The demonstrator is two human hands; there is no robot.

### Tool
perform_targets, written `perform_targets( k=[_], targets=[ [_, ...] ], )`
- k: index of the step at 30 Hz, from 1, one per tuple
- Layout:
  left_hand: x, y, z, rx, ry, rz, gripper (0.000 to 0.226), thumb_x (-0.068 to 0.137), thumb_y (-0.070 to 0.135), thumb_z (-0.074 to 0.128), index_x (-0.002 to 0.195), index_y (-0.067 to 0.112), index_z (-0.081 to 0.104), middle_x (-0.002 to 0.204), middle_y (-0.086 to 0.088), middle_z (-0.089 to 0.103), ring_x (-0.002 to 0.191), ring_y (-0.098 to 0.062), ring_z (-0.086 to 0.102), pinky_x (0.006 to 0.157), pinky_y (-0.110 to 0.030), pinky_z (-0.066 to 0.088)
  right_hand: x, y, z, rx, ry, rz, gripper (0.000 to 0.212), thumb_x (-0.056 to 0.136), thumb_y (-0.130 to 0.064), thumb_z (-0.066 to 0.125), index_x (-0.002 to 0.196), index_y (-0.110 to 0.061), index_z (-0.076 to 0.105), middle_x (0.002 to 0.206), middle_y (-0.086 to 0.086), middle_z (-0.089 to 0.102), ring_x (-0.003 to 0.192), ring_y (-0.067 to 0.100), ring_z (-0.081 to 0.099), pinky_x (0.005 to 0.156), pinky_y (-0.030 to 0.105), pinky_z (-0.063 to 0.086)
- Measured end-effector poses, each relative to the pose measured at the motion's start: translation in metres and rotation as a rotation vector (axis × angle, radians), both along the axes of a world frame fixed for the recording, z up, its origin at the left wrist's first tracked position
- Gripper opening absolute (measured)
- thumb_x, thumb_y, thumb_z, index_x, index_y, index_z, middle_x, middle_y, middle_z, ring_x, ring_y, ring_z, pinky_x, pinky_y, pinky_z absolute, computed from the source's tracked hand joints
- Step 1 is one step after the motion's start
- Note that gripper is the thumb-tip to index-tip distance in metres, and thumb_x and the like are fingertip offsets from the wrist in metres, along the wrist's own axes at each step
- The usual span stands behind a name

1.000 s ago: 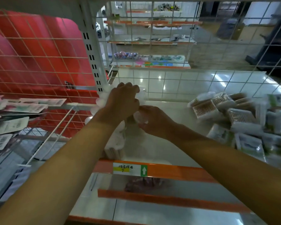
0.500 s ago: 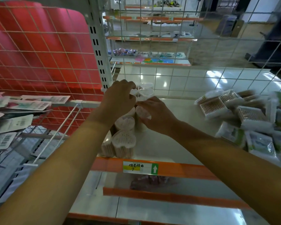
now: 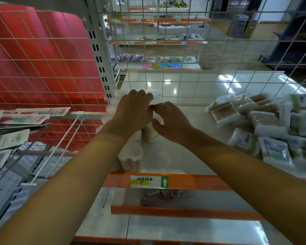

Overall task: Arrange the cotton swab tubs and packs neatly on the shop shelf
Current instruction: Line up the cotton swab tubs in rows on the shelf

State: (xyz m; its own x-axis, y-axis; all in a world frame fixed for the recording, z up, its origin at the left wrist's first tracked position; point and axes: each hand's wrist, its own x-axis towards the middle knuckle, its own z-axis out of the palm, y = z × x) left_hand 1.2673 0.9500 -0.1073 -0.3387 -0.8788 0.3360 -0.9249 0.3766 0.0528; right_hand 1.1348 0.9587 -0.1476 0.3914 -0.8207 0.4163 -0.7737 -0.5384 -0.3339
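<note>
Beside the white upright (image 3: 100,55) at the shelf's (image 3: 184,156) left end, both hands have stayed on the row of tubs (image 3: 131,152) over the last second, the left hand (image 3: 133,112) curled over the tub tops at the back and the right hand (image 3: 171,119) now pinching a tub's lid just right of it, after sitting lower against that tub's side. The nearer tubs, heart-shaped, stand in line from the upright towards the orange shelf edge (image 3: 193,182). That suggests the row is being squared, while the packs (image 3: 254,124) still lie heaped far right of the upright, unsorted.
</note>
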Motion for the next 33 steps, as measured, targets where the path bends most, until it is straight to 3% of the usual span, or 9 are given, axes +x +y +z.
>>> perform_targets(
  k=[4,7,16,26,33],
  targets=[
    [-0.017,0.003,-0.002,-0.014,-0.072,0.014,0.038,0.092,0.025,0.050,0.127,0.011,0.051,0.124,-0.008,0.058,0.112,-0.024,0.052,0.095,-0.035,0.045,-0.019,0.005,0.004,0.020,0.068,-0.075,0.042,0.092,-0.017,0.050,0.133,-0.011,0.047,0.128,0.009,0.057,0.118,0.024,0.049,0.098,0.028,0.036],
    [-0.032,0.005,-0.003,-0.031,-0.064,-0.002,0.035,0.092,0.023,0.049,0.124,0.011,0.053,0.121,-0.009,0.059,0.111,-0.026,0.052,0.091,-0.035,0.042,-0.036,0.008,0.004,0.012,0.087,-0.132,0.043,0.092,-0.016,0.050,0.134,-0.011,0.047,0.131,0.008,0.055,0.121,0.023,0.047,0.100,0.028,0.036],
    [-0.098,0.012,-0.005,-0.034,-0.055,-0.084,0.035,0.091,0.024,0.046,0.124,0.013,0.054,0.116,-0.008,0.060,0.110,-0.024,0.051,0.088,-0.034,0.041,-0.100,0.013,0.006,-0.025,0.125,-0.204,0.041,0.090,-0.013,0.050,0.131,-0.015,0.051,0.122,0.008,0.061,0.115,0.024,0.052,0.095,0.031,0.040],
    [-0.192,0.018,-0.008,0.002,-0.021,-0.110,0.034,0.090,0.024,0.049,0.122,0.014,0.055,0.116,-0.007,0.060,0.109,-0.025,0.052,0.088,-0.036,0.042,-0.203,0.021,0.020,-0.006,0.164,-0.262,0.030,0.088,-0.011,0.049,0.113,-0.015,0.063,0.114,0.007,0.065,0.108,0.024,0.056,0.094,0.035,0.043],
    [-0.266,0.025,-0.013,0.034,-0.013,-0.138,0.035,0.091,0.025,0.046,0.123,0.013,0.054,0.119,-0.007,0.058,0.111,-0.026,0.051,0.089,-0.037,0.043,-0.272,0.029,0.011,-0.004,0.158,-0.295,0.029,0.087,-0.009,0.049,0.112,-0.013,0.064,0.110,0.008,0.067,0.101,0.022,0.060,0.080,0.023,0.041]
  ],
)
